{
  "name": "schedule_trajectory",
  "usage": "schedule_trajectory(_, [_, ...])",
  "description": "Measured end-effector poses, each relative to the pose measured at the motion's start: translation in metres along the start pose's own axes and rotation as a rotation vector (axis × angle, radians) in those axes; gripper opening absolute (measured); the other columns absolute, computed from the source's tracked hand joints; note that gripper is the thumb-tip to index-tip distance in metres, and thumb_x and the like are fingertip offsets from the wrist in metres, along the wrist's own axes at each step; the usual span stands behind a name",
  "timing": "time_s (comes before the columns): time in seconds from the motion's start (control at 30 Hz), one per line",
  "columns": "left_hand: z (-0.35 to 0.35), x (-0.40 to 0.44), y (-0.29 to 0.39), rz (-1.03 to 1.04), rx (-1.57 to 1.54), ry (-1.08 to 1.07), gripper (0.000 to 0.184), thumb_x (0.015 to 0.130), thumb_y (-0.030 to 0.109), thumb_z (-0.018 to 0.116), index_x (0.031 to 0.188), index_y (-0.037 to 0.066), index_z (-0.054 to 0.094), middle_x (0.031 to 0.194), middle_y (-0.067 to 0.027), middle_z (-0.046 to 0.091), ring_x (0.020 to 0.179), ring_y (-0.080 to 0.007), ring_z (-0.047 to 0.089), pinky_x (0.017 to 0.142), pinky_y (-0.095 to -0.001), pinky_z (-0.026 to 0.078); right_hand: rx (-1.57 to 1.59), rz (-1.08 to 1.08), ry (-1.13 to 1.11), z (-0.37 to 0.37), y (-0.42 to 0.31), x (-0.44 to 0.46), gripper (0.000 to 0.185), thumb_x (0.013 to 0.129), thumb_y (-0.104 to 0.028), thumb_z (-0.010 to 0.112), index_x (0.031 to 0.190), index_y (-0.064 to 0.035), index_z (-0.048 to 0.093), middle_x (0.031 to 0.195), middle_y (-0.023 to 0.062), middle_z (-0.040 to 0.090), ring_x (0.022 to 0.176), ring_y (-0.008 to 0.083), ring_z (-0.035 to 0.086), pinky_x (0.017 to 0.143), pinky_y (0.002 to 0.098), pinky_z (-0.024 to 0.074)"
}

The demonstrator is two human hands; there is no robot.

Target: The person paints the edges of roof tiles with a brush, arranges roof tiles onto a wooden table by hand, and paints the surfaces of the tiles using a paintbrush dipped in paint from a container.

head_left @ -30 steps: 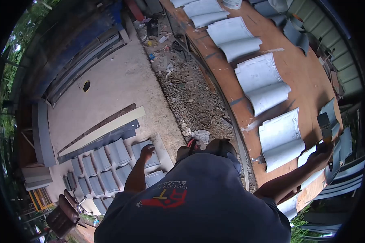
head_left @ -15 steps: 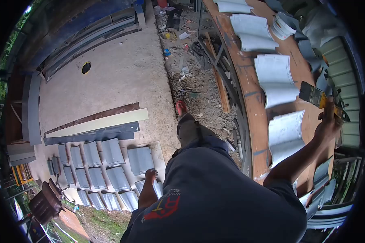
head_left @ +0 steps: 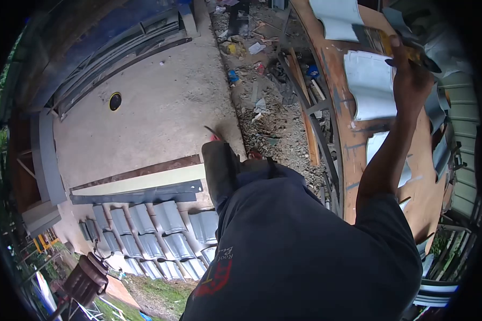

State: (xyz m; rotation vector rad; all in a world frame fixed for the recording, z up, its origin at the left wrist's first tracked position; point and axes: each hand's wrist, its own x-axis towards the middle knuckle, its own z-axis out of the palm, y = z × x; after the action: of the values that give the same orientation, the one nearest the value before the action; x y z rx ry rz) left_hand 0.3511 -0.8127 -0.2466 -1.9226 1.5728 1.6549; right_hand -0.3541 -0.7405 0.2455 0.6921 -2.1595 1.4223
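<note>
My right hand (head_left: 412,83) is closed round a wide paintbrush (head_left: 385,43) with a yellow band and dark bristles. The brush is over the far part of a brown board table, its bristles by the edge of a pale grey roof tile (head_left: 334,20); whether they touch cannot be told. Just nearer, below my hand, lies a second curved tile (head_left: 368,88), whitish on top. Another tile (head_left: 377,147) is partly hidden behind my forearm. My left hand is out of view.
Several grey roof tiles (head_left: 170,218) lie in rows on the concrete floor at left, beside long flat strips (head_left: 139,181). A black round lid-like disc (head_left: 115,101) is farther off. Rubble and litter (head_left: 268,107) fill the gap beside the board table (head_left: 353,176). A brown chair (head_left: 83,281) stands lower left.
My right hand has moved forward along the table with the paintbrush, towards the far tiles. My left hand has left the view. One leg has stepped forward on the concrete and the view has shifted.
</note>
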Motion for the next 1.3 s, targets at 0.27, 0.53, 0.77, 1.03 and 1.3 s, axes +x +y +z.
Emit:
schedule_trajectory(0.27, [-0.056, 0.189, 0.155, 0.278, 0.75, -0.165, 0.02, 0.091, 0.027, 0.065, 0.088, 0.011, 0.075, 0.083, -0.0109, 0.074, 0.077, -0.0285, 0.072, 0.072, -0.0441, 0.056, -0.596, 0.309, -0.148, 0.038, 0.067, 0.028, 0.044, 0.091, -0.04, 0.076, 0.098, 0.0038, 0.076, 0.073, 0.0066, 0.069, 0.067, 0.0117, 0.062, 0.065, 0.0309, 0.0508])
schedule_trajectory(0.53, [-0.273, 0.469, 0.534, 0.743, 0.78, 0.24, 0.037, 0.097, 0.04, 0.067, 0.076, 0.009, 0.068, 0.074, -0.0093, 0.071, 0.072, -0.0283, 0.068, 0.07, -0.0435, 0.051, -0.807, 0.586, -0.017, 0.054, 0.017, 0.038, 0.042, 0.095, -0.038, 0.073, 0.107, 0.0026, 0.076, 0.083, 0.0102, 0.072, 0.073, 0.0127, 0.066, 0.067, 0.0309, 0.0529])
schedule_trajectory(0.77, [-0.224, 0.514, 0.8, 0.733, 0.305, 0.141, 0.03, 0.095, 0.028, 0.06, 0.094, 0.0, 0.071, 0.079, -0.0107, 0.071, 0.069, -0.0209, 0.065, 0.067, -0.0377, 0.051, -0.649, 0.76, 0.199, 0.045, 0.052, 0.022, 0.04, 0.093, -0.03, 0.076, 0.109, 0.0062, 0.074, 0.086, 0.0112, 0.073, 0.075, 0.0155, 0.07, 0.065, 0.0305, 0.0577])
schedule_trajectory(1.03, [0.039, 0.478, 0.761, 0.803, 0.819, -0.268, 0.014, 0.084, 0.008, 0.073, 0.098, 0.007, 0.072, 0.085, -0.011, 0.075, 0.076, -0.0236, 0.072, 0.071, -0.038, 0.057, -0.421, 0.698, 0.649, 0.014, 0.177, 0.066, 0.047, 0.093, -0.04, 0.075, 0.097, 0.0068, 0.072, 0.079, 0.0104, 0.07, 0.066, 0.0137, 0.065, 0.06, 0.0287, 0.0534])
schedule_trajectory(1.3, [0.154, 0.405, 0.785, 0.473, 0.634, -0.675, 0.024, 0.095, 0.024, 0.061, 0.1, 0.007, 0.076, 0.092, -0.0136, 0.075, 0.079, -0.0252, 0.072, 0.067, -0.0396, 0.055, -0.501, 0.421, 0.812, -0.117, 0.355, 0.205, 0.037, 0.096, -0.03, 0.072, 0.096, 0.0072, 0.073, 0.08, 0.0096, 0.074, 0.069, 0.0143, 0.07, 0.065, 0.0298, 0.0554])
